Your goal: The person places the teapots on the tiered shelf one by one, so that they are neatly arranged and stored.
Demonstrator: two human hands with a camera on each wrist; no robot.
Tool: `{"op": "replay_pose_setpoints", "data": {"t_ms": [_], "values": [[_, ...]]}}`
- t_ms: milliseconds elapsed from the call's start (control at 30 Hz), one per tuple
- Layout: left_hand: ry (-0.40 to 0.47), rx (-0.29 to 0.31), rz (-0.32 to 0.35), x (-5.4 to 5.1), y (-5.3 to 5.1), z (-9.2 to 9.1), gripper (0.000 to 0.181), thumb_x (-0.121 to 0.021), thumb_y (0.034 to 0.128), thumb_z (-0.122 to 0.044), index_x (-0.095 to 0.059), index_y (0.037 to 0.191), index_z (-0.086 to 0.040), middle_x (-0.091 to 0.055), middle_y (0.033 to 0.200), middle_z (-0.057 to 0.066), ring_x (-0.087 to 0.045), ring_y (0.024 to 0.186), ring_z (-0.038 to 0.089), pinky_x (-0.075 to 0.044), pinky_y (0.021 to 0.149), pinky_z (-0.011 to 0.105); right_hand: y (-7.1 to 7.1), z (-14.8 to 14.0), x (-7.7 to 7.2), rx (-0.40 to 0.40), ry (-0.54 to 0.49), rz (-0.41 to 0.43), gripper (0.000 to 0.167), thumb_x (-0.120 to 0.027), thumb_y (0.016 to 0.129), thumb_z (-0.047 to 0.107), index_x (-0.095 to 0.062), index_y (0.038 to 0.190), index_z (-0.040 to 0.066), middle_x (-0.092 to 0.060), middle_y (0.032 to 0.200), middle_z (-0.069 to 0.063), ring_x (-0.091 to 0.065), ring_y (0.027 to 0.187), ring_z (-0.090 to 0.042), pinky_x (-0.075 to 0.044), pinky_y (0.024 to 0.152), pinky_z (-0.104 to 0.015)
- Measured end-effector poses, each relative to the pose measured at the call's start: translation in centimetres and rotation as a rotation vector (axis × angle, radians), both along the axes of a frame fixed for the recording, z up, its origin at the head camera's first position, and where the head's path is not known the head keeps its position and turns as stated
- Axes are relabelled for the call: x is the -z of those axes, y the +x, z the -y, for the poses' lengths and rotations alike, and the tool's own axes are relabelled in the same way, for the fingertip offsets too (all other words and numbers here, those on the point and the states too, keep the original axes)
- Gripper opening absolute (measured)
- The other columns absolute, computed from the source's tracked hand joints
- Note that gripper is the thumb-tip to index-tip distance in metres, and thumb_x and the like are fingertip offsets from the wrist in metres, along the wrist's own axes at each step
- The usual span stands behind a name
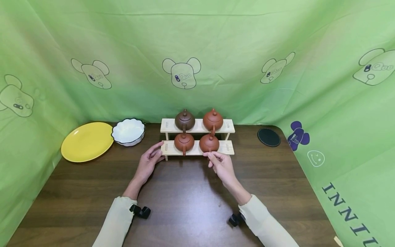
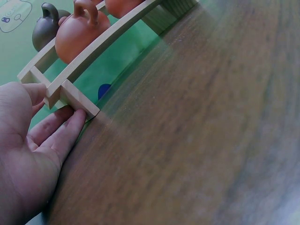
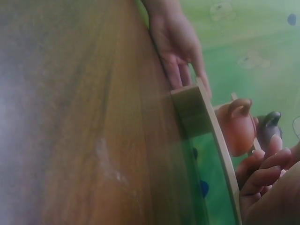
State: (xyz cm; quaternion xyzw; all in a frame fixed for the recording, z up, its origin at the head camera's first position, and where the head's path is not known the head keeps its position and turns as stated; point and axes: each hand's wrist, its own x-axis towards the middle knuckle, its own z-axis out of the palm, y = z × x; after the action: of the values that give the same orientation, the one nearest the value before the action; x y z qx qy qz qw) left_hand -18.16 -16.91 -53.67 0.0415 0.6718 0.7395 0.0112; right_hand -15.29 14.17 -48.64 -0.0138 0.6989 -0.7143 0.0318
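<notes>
A two-tier wooden stand (image 1: 227, 147) bears several small clay teapots. My left hand (image 1: 148, 164) touches the left end of its lower tier; in the left wrist view, straight fingertips (image 2: 77, 117) rest against the stand's leg (image 2: 79, 98). At the front right, my right hand (image 1: 223, 165) pinches the handle of a reddish-brown teapot (image 1: 209, 142); curled fingers hide most of this teapot in the right wrist view. Beside it sits another reddish-brown teapot (image 1: 184, 141). The upper tier carries a dark brown teapot (image 1: 184, 120) and an orange-brown teapot (image 1: 213, 119).
Left of the stand lie a yellow plate (image 1: 87, 142) and a white scalloped dish (image 1: 128, 132) with a dark rim. A black round coaster (image 1: 269, 137) is at the far right. Green printed cloth (image 1: 216, 41) hangs behind the brown wooden table (image 1: 185, 206).
</notes>
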Motion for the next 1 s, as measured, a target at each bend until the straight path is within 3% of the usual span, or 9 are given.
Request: {"op": "replay_pose_setpoints", "data": {"t_ms": [600,800,1000], "values": [[-0.024,-0.002,0.010,-0.1,0.0,0.0,0.046,-0.054,0.1175,-0.005,-0.051,0.163,0.003,-0.052,0.163,0.027,-0.067,0.124,0.000,-0.061,0.109,0.029,-0.8,0.0,0.2,0.005,-0.006,0.038,0.029,-0.064,0.114,0.010,-0.076,0.121,-0.015,-0.060,0.067,0.003,-0.040,0.050,-0.002,-0.027,0.043,-0.014],[-0.022,0.002,0.001,0.0,0.1,0.0,0.046,-0.054,0.1174,-0.005,-0.050,0.163,0.005,-0.052,0.162,0.030,-0.067,0.123,-0.001,-0.061,0.108,0.026,-0.8,-0.7,0.3,0.041,-0.005,0.060,0.025,-0.071,0.109,0.009,-0.078,0.118,-0.013,-0.073,0.082,-0.005,-0.048,0.053,-0.003,-0.036,0.045,-0.013],[-0.021,-0.010,-0.022,0.2,0.1,0.0,0.045,-0.052,0.1179,-0.005,-0.051,0.162,0.006,-0.054,0.158,0.034,-0.068,0.121,0.001,-0.062,0.106,0.025,-0.6,-1.7,0.4,0.081,0.024,0.059,0.022,-0.073,0.108,0.012,-0.079,0.112,-0.009,-0.067,0.070,0.002,-0.047,0.052,-0.003,-0.036,0.045,-0.013]]}}
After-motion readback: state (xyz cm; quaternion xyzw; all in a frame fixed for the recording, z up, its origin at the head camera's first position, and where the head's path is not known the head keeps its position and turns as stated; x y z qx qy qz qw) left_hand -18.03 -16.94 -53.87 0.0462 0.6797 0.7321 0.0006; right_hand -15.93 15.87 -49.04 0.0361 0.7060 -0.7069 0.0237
